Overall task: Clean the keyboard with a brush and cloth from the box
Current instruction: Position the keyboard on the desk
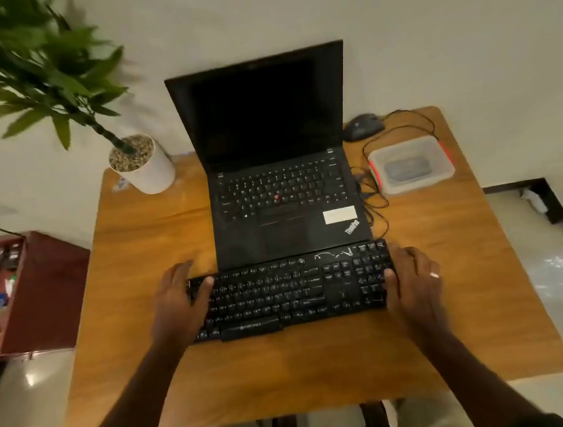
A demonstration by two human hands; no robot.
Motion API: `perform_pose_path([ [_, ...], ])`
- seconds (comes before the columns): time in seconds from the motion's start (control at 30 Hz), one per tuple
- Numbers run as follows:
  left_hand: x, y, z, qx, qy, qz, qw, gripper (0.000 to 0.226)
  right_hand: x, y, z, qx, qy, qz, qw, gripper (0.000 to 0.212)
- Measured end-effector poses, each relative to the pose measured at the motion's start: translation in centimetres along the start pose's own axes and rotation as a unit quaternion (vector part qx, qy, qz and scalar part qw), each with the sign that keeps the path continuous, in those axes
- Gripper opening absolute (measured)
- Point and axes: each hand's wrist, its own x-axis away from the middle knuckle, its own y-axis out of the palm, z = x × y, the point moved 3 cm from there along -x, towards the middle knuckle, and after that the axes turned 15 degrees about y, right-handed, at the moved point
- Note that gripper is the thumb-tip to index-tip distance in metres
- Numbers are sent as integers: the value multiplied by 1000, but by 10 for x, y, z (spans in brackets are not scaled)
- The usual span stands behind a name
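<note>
A black keyboard (pixel 287 290) lies flat on the wooden table (pixel 288 367), just in front of an open laptop. My left hand (pixel 178 302) grips its left end, thumb over the keys. My right hand (pixel 413 279) grips its right end, thumb on the number pad. A clear plastic box (pixel 411 164) with red clips and a closed lid stands at the back right of the table; something grey shows through the lid. No brush or cloth is in sight outside the box.
The black laptop (pixel 281 185) stands open behind the keyboard. A mouse (pixel 363 126) and its looping cable (pixel 375 204) lie beside the box. A white plant pot (pixel 145 168) is at the back left. A red-brown shelf (pixel 40 291) stands left of the table.
</note>
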Motion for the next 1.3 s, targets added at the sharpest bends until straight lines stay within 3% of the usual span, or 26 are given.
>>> perform_pose_path([
  [0.1, 21, 23, -19, 37, -33, 43, 998, 62, 2, 25, 15, -53, 56, 23, 997, 56],
  [0.2, 33, 47, -29, 40, 12, 78, 996, 67, 4, 48, 24, -51, 41, 65, 996, 55],
  [0.4, 53, 57, -48, 135, -14, 288, 948, 50, 2, 59, 39, -66, -15, 130, 989, 57],
  [0.5, 56, 59, -44, 135, 6, 339, 931, 38, -3, 64, 43, -39, -31, 152, 987, 58],
  [0.6, 57, 62, -46, 116, 3, 354, 928, 31, 0, 65, 44, -60, -38, 175, 982, 56],
  [0.77, 66, 62, -47, 87, -24, 365, 926, 49, -1, 65, 46, -108, -52, 187, 975, 59],
  [1.07, 95, 68, -54, 20, -56, 297, 953, 53, 10, 60, 43, -84, -33, 199, 976, 38],
  [1.3, 90, 70, -58, 3, -23, 270, 963, 57, 20, 56, 38, -55, -20, 204, 977, 40],
])
